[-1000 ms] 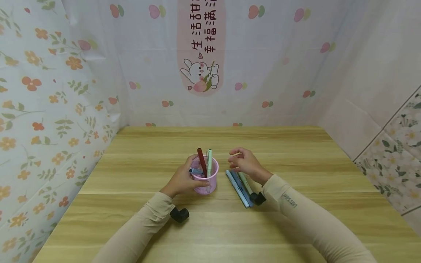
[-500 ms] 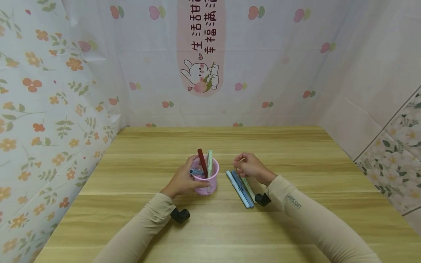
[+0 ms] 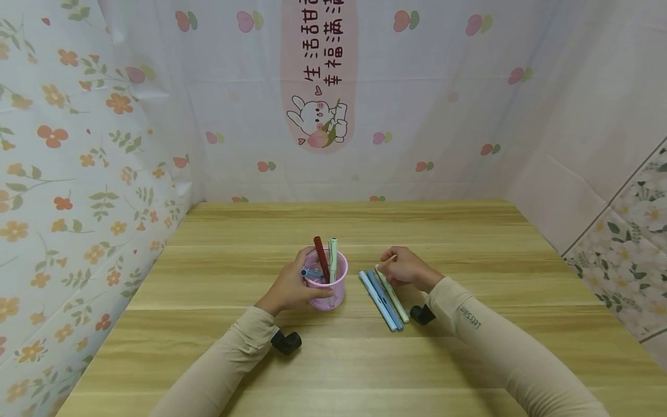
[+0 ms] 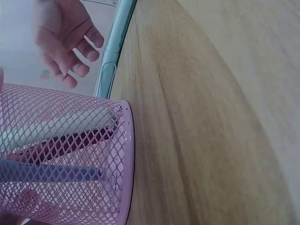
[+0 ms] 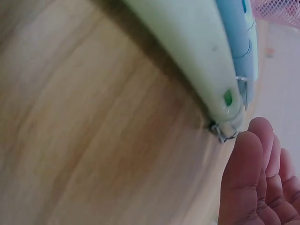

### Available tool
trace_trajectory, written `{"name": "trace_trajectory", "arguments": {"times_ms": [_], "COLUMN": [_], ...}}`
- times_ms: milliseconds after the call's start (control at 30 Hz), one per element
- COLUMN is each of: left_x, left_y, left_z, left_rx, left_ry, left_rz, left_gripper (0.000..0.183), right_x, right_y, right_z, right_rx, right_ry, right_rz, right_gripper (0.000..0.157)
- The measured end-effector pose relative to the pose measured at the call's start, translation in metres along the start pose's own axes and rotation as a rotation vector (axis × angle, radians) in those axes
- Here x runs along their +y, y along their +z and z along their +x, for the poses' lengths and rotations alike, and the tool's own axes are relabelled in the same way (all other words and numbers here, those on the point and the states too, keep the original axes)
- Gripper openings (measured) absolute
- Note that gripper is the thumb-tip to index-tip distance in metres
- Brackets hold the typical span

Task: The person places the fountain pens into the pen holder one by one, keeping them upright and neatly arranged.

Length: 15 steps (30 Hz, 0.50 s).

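Note:
My left hand [image 3: 285, 286] grips a pink mesh pen holder [image 3: 333, 299], its fingers and thumb around the side. In it stand a dark red pen [image 3: 321, 258] and a pale green pen [image 3: 333, 259], while a blue pen [image 3: 312, 273] leans left over the rim. Right of the holder, a light blue pen [image 3: 377, 302], a darker blue pen [image 3: 388, 302] and a light green pen [image 3: 397, 299] lie side by side. By the green pen's far end is my right hand [image 3: 410, 270]. Its thumb and fingers [image 5: 258, 183] are loosely bent, with nothing visibly held.
The wooden table [image 3: 250, 231] ends at a printed curtain [image 3: 229, 104] behind, with a floral sheet [image 3: 88, 174] on the left. A black wrist camera [image 3: 286, 342] sits at my left wrist, another black camera [image 3: 422, 315] at my right.
My right hand has moved right and lowered beside the light green pen, its fingers drawing closer together and uncovering the pens. My left hand and the pen holder stay in place.

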<state>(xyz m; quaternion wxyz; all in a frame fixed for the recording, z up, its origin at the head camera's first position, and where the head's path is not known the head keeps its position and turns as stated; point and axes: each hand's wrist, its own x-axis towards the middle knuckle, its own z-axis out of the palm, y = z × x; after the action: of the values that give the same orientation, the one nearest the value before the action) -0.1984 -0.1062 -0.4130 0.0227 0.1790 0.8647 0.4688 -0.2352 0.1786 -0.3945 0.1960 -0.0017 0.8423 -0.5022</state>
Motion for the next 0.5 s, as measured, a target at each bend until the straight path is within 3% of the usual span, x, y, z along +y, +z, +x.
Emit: {"name": "trace_trajectory", "arguments": {"times_ms": [500], "left_x": [-0.002], "left_y": [0.001], "left_z": [0.000], "left_rx": [0.002], "left_ry": [0.007], "left_rz": [0.007], "left_gripper": [0.100], "right_x": [0.014], "right_y": [-0.006], "right_z": [0.003], "right_rx": [-0.074], "right_ry": [0.031], "right_rz": [-0.099], "right_gripper": [0.033]}}
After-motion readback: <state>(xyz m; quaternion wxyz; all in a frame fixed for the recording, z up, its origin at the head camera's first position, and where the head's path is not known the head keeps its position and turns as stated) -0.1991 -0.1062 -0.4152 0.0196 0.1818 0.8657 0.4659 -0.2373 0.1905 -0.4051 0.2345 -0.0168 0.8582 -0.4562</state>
